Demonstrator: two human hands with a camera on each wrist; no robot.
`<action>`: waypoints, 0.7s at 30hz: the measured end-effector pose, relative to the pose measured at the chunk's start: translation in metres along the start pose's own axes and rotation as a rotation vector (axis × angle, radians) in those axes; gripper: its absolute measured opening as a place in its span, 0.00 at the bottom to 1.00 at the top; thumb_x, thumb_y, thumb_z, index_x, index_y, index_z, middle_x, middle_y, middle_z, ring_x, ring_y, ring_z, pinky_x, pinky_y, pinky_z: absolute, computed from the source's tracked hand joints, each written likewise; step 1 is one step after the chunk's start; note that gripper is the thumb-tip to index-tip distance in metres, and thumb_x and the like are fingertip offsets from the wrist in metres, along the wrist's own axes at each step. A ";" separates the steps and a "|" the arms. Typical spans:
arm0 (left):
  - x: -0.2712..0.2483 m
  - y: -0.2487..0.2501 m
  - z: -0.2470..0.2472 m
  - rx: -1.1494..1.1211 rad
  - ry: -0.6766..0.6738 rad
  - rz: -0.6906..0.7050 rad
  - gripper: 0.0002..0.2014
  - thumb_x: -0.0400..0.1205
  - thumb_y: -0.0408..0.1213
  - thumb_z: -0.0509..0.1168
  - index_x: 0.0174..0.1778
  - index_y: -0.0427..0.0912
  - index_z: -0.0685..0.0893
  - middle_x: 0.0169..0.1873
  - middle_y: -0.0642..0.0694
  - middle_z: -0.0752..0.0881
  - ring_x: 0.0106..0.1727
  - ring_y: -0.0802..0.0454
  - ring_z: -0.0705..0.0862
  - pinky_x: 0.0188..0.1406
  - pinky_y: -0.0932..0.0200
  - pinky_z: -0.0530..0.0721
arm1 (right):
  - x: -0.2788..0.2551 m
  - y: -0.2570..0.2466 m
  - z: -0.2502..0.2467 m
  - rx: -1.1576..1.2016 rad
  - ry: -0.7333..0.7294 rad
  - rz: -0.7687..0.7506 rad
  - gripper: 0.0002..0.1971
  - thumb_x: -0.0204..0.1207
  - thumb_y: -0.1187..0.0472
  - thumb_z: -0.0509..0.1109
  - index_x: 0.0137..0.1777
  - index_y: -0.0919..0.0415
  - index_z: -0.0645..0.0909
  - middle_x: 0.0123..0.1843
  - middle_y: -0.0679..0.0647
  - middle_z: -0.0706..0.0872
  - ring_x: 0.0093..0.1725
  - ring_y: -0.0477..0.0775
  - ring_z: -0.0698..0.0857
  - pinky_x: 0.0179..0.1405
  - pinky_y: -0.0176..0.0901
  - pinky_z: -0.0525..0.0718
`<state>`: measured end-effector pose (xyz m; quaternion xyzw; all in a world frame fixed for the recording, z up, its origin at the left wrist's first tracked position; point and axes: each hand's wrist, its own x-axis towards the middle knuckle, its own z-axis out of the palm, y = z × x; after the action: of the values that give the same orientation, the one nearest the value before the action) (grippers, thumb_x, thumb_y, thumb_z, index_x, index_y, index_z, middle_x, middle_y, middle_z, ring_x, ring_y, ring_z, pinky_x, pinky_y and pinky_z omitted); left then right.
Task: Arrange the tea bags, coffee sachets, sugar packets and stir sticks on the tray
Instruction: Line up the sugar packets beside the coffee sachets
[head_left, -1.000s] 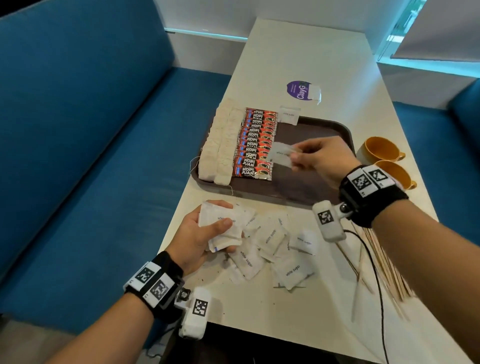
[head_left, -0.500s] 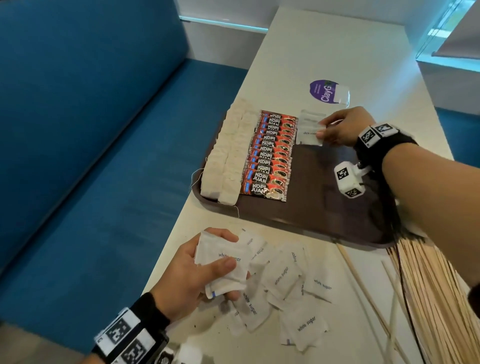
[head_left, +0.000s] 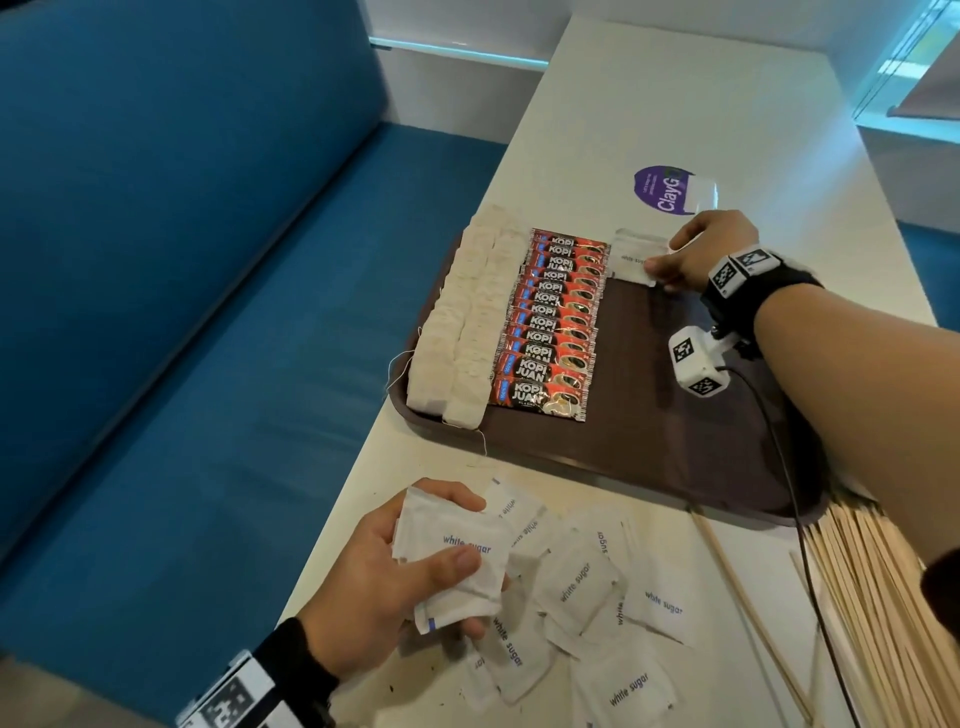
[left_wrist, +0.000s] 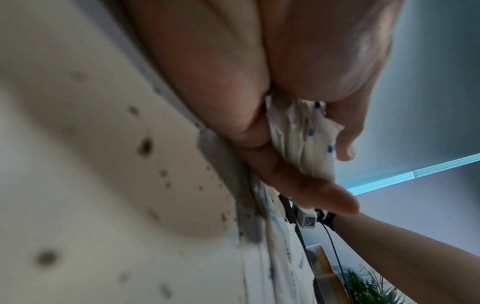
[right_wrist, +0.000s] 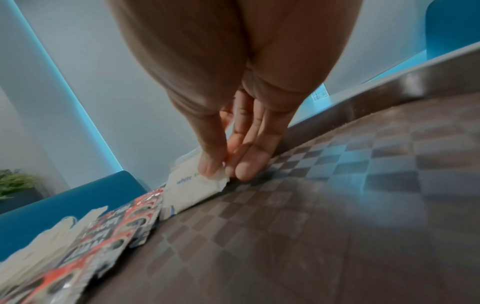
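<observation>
A brown tray (head_left: 675, 447) holds two rows of white tea bags (head_left: 467, 322) and a row of red coffee sachets (head_left: 550, 322). At the tray's far edge my right hand (head_left: 696, 254) pinches a white sugar packet (head_left: 636, 257) between thumb and fingers (right_wrist: 249, 164), laid beside the sachets on top of another packet. My left hand (head_left: 384, 587) grips a small stack of sugar packets (head_left: 457, 551) over the near table; their edges (left_wrist: 306, 139) show between thumb and fingers. Loose sugar packets (head_left: 587, 582) lie on the table. Wooden stir sticks (head_left: 872, 597) lie at the right.
The white table (head_left: 675, 104) runs away from me, with a purple sticker (head_left: 665, 187) beyond the tray. A blue bench (head_left: 182, 312) lies along the left edge. A black cable (head_left: 800, 519) trails from my right wrist over the tray and sticks.
My right hand carried a sugar packet from the tray's middle to its far edge and set it down by the sachets. The left hand kept its stack.
</observation>
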<state>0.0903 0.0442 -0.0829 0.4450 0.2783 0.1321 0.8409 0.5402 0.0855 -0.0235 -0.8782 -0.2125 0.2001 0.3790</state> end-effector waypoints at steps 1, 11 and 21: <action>0.000 0.001 0.001 0.004 -0.005 0.003 0.27 0.73 0.41 0.84 0.64 0.44 0.80 0.49 0.17 0.86 0.40 0.15 0.83 0.44 0.31 0.85 | 0.000 0.000 0.000 -0.016 0.007 -0.003 0.20 0.65 0.69 0.88 0.46 0.60 0.79 0.35 0.63 0.90 0.22 0.50 0.88 0.28 0.44 0.92; 0.001 0.001 0.005 0.002 0.012 0.069 0.21 0.75 0.37 0.79 0.62 0.43 0.81 0.48 0.14 0.84 0.32 0.31 0.86 0.32 0.41 0.87 | -0.042 -0.012 -0.027 -0.055 0.075 -0.056 0.14 0.73 0.59 0.84 0.52 0.58 0.83 0.46 0.58 0.92 0.32 0.50 0.88 0.40 0.44 0.91; -0.001 0.002 0.002 -0.087 -0.078 0.115 0.28 0.73 0.33 0.77 0.69 0.34 0.78 0.53 0.24 0.83 0.44 0.25 0.85 0.35 0.43 0.89 | -0.236 -0.018 -0.013 0.242 -0.238 -0.260 0.05 0.76 0.69 0.79 0.47 0.67 0.85 0.34 0.60 0.86 0.29 0.55 0.83 0.29 0.45 0.84</action>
<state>0.0909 0.0432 -0.0801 0.4281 0.2134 0.1750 0.8606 0.3469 -0.0343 0.0430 -0.7616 -0.3417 0.2758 0.4766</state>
